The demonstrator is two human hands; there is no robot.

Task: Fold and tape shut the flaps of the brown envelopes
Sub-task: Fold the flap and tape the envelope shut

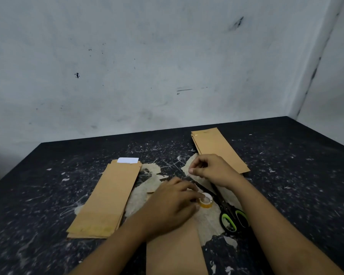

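A brown envelope lies lengthwise in front of me, its far end hidden under my left hand. That hand grips a small roll of clear tape sitting on the envelope's far end. My right hand is raised just beyond it, thumb and fingers pinched together as if on the tape's free end; the strip itself is too faint to see. A stack of brown envelopes with a white slip showing at its far end lies to the left. Another stack lies at the back right.
Scissors with black and green handles lie right of the tape roll, blades pointing away under my right wrist. The black table is scratched and worn pale in the middle. A grey wall stands close behind and to the right.
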